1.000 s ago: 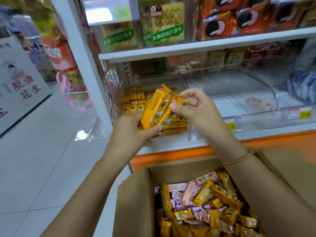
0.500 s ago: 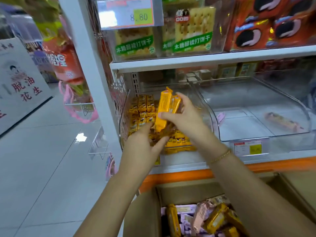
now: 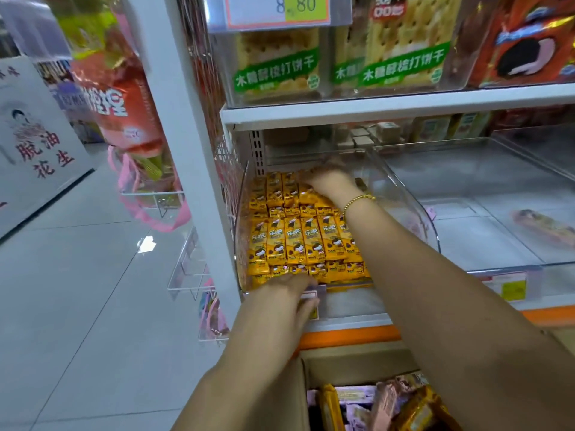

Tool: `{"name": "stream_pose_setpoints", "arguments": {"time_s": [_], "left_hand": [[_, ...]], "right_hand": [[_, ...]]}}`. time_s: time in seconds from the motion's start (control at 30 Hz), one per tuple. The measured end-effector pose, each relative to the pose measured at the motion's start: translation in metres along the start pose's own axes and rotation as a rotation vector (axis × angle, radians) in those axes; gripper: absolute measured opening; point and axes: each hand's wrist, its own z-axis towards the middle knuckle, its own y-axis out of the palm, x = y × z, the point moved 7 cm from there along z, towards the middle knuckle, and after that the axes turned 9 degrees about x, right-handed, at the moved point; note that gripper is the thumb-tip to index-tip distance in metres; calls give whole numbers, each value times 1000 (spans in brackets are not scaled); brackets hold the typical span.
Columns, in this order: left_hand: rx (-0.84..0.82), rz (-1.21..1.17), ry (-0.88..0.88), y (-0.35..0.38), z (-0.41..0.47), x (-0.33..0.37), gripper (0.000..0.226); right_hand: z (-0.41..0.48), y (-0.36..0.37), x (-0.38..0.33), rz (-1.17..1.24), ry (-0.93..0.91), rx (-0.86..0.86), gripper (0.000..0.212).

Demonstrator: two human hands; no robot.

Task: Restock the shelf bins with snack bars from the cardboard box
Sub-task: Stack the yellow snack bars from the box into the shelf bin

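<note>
Looking down through the head view, we find the clear shelf bin [image 3: 401,194] on the lower shelf, packed with yellow snack bars [image 3: 295,241] laid in rows; the wrappers read "乐吧". The right hand [image 3: 329,181] reaches to the back of this bin, palm down on the rearmost bars. Its fingers are blurred, so we cannot tell whether the grip is closed round a bar or merely presses on the row. A gold bead bracelet [image 3: 359,199] sits on that wrist. The left hand [image 3: 280,300] rests at the bin's front lip, fingers roughly straight and touching a small tag [image 3: 314,298] there; its grip has hold of nothing.

Below the orange shelf edge [image 3: 348,335] stands the cardboard box [image 3: 351,365], open, with loose bars [image 3: 420,409] in yellow and pale pink wrappers lying inside.

On the upper shelf, a price label [image 3: 280,9] reads "8.80". Beneath and beside it stand cracker packs [image 3: 277,70] with a green band reading "木糖醇梳打饼干". To the right, the neighbouring bin [image 3: 482,181] holds a single bar [image 3: 544,225]. At far left, a white sign [image 3: 40,150] carries the red characters "脱油花生".
</note>
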Motion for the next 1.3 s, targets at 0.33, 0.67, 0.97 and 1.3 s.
{"name": "stream_pose_setpoints", "arguments": {"time_s": [0.33, 0.67, 0.97, 1.3], "left_hand": [[127, -107, 51, -3, -3, 0, 28], [150, -181, 31, -10, -32, 23, 44], [-393, 84, 15, 60, -117, 13, 38], [-785, 52, -195, 88, -200, -14, 50]], "right_hand": [[-30, -20, -6, -47, -107, 83, 27], [-190, -68, 8, -32, -476, 23, 25], [-241, 72, 153, -182, -250, -558, 36], [-323, 171, 239, -161, -86, -895, 97]]}}
